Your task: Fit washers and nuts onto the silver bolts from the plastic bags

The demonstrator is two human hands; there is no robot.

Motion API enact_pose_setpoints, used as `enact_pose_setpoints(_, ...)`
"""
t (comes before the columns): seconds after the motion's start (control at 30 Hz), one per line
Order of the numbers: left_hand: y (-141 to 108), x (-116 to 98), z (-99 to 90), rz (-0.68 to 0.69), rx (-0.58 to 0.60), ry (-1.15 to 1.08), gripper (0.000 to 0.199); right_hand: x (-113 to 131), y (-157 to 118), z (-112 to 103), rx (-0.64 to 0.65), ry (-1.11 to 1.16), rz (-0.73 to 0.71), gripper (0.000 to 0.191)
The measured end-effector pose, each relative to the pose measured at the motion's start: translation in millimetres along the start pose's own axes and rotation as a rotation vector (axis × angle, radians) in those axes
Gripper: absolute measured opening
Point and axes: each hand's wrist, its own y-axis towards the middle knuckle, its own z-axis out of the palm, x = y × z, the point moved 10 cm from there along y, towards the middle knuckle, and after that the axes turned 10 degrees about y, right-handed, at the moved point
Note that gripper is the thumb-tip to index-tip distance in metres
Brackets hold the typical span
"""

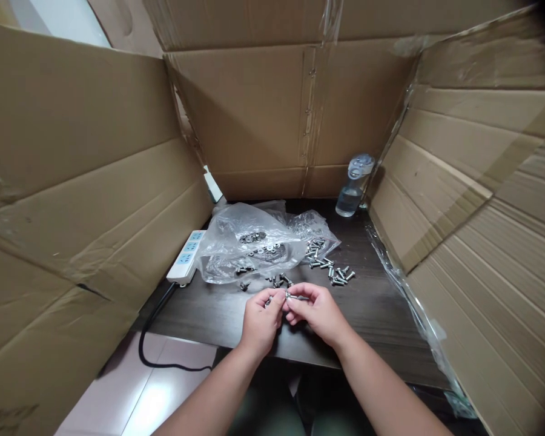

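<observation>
Close to the table's near edge, my two hands meet at the fingertips. My right hand [318, 309] pinches a small silver bolt [298, 297] between thumb and fingers, lying roughly sideways. My left hand [261, 318] is closed at the bolt's left end; a bit of metal shows between its fingers, too small to name. Just beyond the hands lie several loose metal fasteners [279, 280]. To the right is a scattered pile of silver bolts [340, 277], some spilling from a clear plastic bag [315, 224]. A larger plastic bag [222, 242] has washers and nuts [272, 248] on it.
A white power strip [184, 260] with a black cable [142, 345] lies along the left edge. At the back right stands a clear water bottle [350, 191]. Cardboard walls [249, 115] enclose the dark wooden table [372, 321] on the left, back and right.
</observation>
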Motion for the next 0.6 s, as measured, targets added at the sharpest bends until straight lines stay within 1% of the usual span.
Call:
enact_pose_setpoints(0.17, -0.3, 0.5, 2.4, 0.017, 0.037, 0.068, 0.028, -1.5, 4.2, 0.5, 0.011, -0.034, 0.002, 0.038)
enact_pose_setpoints(0.3, -0.1, 0.2, 2.6, 0.022, 0.040, 0.086, 0.028, -7.5, 7.2, -3.1, -0.016, -0.105, 0.014, 0.049)
enact_pose_setpoints(0.37, 0.1, 1.1, -0.3, 0.013, 0.011, 0.055, 0.028, -5.6, 5.7, -4.8, -0.032, -0.081, -0.001, 0.046)
enact_pose_setpoints(0.43, 0.1, 2.0, -2.2, 0.006, -0.006, 0.021, 0.028, -2.1, 3.1, -3.6, -0.016, -0.018, -0.012, 0.039)
enact_pose_setpoints(0.53, -0.2, 2.5, -0.8, 0.002, 0.010, 0.023, 0.028, 1.7, 0.4, -0.4, 0.022, 0.048, -0.008, 0.040)
enact_pose_setpoints(0.6, -0.5, 2.2, 0.6, 0.004, 0.023, 0.050, 0.028, 1.3, 1.0, 0.1, 0.028, 0.040, 0.000, 0.038)
